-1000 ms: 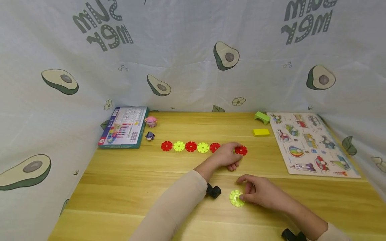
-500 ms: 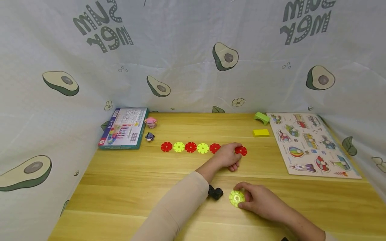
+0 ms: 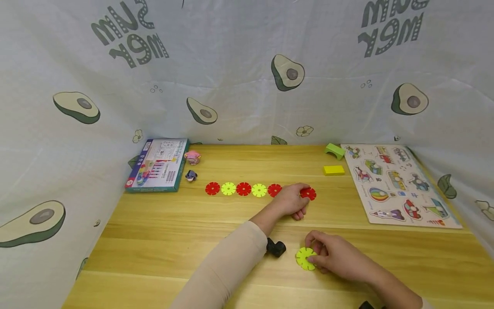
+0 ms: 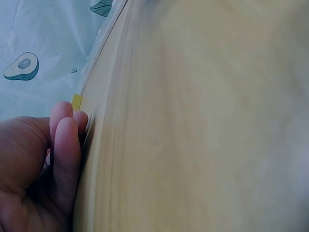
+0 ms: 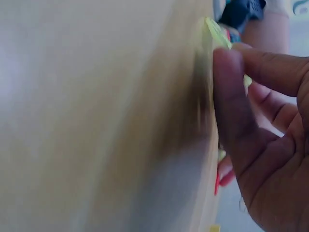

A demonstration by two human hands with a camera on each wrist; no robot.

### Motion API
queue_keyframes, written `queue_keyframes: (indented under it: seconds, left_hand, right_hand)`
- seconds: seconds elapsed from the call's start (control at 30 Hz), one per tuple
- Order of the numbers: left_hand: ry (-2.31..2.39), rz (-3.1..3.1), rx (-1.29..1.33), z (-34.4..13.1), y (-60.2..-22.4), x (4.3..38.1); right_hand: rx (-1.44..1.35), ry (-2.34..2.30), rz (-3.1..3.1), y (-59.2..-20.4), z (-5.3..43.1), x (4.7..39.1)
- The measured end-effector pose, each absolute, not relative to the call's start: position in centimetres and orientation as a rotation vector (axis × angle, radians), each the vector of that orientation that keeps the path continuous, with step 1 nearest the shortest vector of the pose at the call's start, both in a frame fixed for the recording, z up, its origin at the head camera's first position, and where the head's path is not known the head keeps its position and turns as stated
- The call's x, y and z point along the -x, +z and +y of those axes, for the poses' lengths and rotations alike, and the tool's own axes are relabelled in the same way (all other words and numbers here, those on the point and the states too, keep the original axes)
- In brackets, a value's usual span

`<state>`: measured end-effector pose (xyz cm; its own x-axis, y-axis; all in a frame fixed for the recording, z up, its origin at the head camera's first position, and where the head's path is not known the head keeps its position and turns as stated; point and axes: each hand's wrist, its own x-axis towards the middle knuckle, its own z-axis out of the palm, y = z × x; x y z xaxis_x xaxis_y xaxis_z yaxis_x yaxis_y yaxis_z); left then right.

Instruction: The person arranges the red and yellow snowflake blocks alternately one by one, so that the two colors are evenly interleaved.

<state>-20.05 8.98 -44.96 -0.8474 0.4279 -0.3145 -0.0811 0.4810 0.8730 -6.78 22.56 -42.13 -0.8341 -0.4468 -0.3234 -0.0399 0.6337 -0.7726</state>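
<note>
In the head view, a row of notched plastic interlocking discs, alternating red and yellow, lies across the table. My left hand [image 3: 289, 200] reaches over the row's right part, its index finger and thumb at the red interlocking disc [image 3: 308, 194] on the end; it hides part of the row. The left wrist view shows its other fingers curled [image 4: 66, 154]. Nearer the front, my right hand [image 3: 335, 256] pinches a yellow interlocking disc [image 3: 302, 259] between thumb and fingers. In the right wrist view this yellow disc [image 5: 217, 33] is tilted, close to the tabletop.
A flat box [image 3: 158, 165] lies at the back left, beside a pink figure [image 3: 192, 157] and a small purple-grey figure [image 3: 191, 175]. At the right are a green arch block [image 3: 335, 150], a yellow block [image 3: 333, 170] and a picture puzzle board [image 3: 397, 184]. Printed cloth hangs behind.
My right hand has taken hold of the yellow disc, which has turned and shifted slightly right and toward me. My left hand has stayed at the row's end.
</note>
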Motion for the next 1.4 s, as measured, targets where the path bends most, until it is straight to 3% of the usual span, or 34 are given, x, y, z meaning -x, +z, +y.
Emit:
queue_keyframes:
  seconds: [0.23, 0.73, 1.4]
  left_hand:
    - [1.349, 2.229, -0.287, 9.0, -44.9, 19.9]
    - [1.354, 2.235, -0.291, 9.2, -45.0, 19.8]
    - [1.327, 2.272, -0.343, 9.0, -44.9, 19.6]
  right_hand:
    - [0.188, -1.316, 2.31, -41.8, 25.0, 9.1]
    - [-0.096, -1.261, 2.52, -42.0, 29.8, 17.7]
    - [-0.172, -1.055, 2.617, -43.0, 29.2, 19.0]
